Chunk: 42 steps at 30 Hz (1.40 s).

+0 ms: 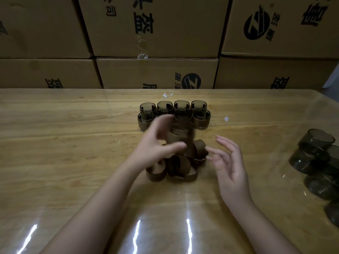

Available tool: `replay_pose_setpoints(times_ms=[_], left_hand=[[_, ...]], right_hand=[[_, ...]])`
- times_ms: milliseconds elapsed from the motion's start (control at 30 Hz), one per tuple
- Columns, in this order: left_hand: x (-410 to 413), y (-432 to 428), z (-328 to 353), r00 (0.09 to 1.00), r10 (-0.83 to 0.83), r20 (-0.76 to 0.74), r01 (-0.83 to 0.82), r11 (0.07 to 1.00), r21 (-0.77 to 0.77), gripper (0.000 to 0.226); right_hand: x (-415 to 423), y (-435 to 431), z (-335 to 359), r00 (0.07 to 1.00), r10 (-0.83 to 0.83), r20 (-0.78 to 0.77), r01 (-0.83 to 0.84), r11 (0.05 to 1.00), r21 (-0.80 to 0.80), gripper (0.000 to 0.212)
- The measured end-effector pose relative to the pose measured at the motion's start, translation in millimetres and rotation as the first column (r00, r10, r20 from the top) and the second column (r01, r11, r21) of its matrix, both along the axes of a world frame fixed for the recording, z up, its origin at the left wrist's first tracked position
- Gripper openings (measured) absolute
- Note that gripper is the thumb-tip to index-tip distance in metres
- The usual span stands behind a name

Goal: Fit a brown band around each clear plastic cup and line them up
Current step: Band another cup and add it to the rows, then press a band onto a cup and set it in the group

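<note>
Two rows of clear smoky cups with brown bands [173,114] stand at the middle back of the wooden table [73,143]; the front row has a gap second from the left. In front of that row my left hand [157,143] is blurred by motion and holds a banded cup [181,133] between thumb and fingers. A pile of loose brown bands [176,169] lies just below both hands. My right hand [227,162] hovers to the right of the pile, fingers relaxed and spread, holding nothing.
Several bare clear cups [319,158] lie heaped at the table's right edge. Stacked cardboard boxes [156,74] form a wall right behind the table. A glossy clear sheet covers the tabletop.
</note>
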State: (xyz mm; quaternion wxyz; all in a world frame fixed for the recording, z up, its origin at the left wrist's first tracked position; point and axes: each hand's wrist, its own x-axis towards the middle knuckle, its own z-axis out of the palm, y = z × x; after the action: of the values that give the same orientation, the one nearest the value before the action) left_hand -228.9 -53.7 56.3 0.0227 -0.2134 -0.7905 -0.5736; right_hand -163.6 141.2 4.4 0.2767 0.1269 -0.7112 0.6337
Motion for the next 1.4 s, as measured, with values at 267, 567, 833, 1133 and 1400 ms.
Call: replay_pose_setpoints(times_ms=[267,567,833,1133,1400], left_hand=[[-58,-55,-55,0.883,0.442,0.156,-0.435,0.897,-0.084,0.073],[-70,-59,-69,0.891,0.455,0.015,-0.446,0.879,-0.168,0.078],[-70,-57,-71,0.878,0.477,0.034,-0.464,0.868,-0.177,0.079],[-65,-49,-69,0.882,0.471,-0.006,-0.449,0.837,-0.313,0.078],[-64,-51,-68,0.878,0.479,-0.012,-0.46,0.836,-0.299,0.076]], right_hand=[[-17,15,-15,0.953,-0.072,0.295,0.1,0.992,-0.078,0.017],[-24,17,-21,0.91,-0.076,0.408,0.125,0.988,-0.094,0.015],[-23,14,-20,0.907,-0.084,0.412,0.117,0.992,-0.056,0.015],[-28,24,-17,0.878,-0.092,0.47,0.165,0.979,-0.117,0.013],[-22,78,2,0.697,-0.653,0.298,0.531,0.748,0.398,0.03]])
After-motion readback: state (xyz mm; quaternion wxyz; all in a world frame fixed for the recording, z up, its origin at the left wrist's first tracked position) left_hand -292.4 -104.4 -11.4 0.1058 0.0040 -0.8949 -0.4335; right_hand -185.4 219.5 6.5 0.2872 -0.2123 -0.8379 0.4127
